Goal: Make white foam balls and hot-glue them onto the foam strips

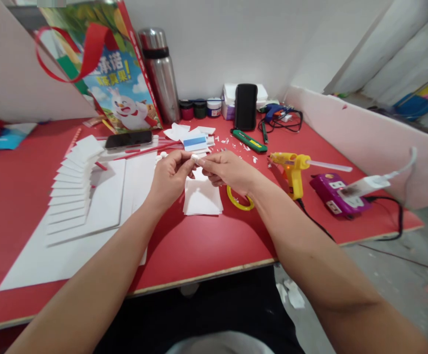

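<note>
Nearest me, the red bench [206, 246] runs along the person's lap, with a yellow ring [241, 207] beside a stack of white squares [202, 199]. Over the stack's far end, the left hand [169, 174] and right hand [232, 169] meet, fingers closed narrowly on a small white piece [195, 157]. Its material I can't tell. A light, even pinch from both sides should keep it from creasing; steady wrists would help. Beyond, a green cutter [248, 141] lies near white scraps, best kept off the piece.
</note>
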`<state>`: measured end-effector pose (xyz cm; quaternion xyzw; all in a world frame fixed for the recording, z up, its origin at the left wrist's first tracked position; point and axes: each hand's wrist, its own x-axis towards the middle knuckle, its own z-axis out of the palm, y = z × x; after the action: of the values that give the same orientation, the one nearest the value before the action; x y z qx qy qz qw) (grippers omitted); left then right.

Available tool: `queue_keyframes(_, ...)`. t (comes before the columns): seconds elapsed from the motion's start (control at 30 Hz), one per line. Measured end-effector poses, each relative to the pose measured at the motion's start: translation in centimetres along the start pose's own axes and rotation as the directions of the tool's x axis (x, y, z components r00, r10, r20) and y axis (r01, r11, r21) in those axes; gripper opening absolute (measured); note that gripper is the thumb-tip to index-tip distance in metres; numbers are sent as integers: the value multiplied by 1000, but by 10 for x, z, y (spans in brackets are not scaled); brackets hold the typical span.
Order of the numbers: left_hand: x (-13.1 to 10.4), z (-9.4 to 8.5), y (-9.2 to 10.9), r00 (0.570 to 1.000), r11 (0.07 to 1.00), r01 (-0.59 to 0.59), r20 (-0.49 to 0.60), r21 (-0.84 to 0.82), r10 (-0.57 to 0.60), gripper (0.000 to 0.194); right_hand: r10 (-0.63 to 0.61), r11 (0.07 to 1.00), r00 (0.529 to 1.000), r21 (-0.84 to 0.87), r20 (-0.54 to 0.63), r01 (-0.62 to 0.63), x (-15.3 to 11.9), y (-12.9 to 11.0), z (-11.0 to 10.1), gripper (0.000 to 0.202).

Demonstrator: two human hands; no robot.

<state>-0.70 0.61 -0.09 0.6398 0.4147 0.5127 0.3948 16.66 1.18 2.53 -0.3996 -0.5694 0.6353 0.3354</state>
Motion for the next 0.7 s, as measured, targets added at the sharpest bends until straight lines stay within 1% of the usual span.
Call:
queue_keyframes(0.07,0,1,-1,1000,1000,-3,-21,-2,3,7,-88,983,992,-166,-89,72,3,4,-1,43)
queue_keyframes(0.1,0,2,-2,999,1000,-8,-32,3,8,7,-148,959,981,-260,-129,111,4,6,0,44)
queue_keyframes(0.17,-1,4,-3,998,999,-23,-51,28,24,8,-278,889,944,-420,-180,182,5,9,1,44)
queue_keyframes(0.23,-3,5,-3,996,996,-50,-73,68,55,10,-382,824,901,-517,-205,232,5,11,3,42)
queue_keyframes(0.33,-6,6,1,980,963,-150,-95,222,174,13,-471,769,850,-582,-237,263,3,12,10,34)
queue_keyframes(0.4,-7,6,3,951,897,-244,-90,370,296,15,-507,751,826,-597,-247,283,0,11,14,31)
queue_keyframes(0.47,-8,6,5,913,814,-322,-69,484,402,17,-540,734,810,-600,-230,318,-4,10,17,33)
queue_keyframes(0.5,-8,6,5,897,786,-348,-62,511,438,18,-555,727,803,-596,-216,341,-5,10,18,34)
queue_keyframes(0.53,-8,5,5,889,778,-360,-63,515,453,18,-566,723,799,-588,-203,363,-6,9,19,34)
queue_keyframes(0.57,-7,4,5,893,795,-355,-74,493,445,18,-570,726,798,-575,-195,379,-6,8,19,34)
queue_keyframes(0.6,-7,4,5,906,831,-336,-91,443,414,17,-565,736,802,-557,-194,384,-6,7,18,35)
queue_keyframes(0.63,-6,3,5,926,879,-301,-108,369,363,16,-549,754,811,-537,-199,379,-5,7,17,35)
queue_keyframes(0.7,-4,1,5,969,963,-196,-113,183,219,14,-502,794,837,-498,-216,348,-3,6,13,33)
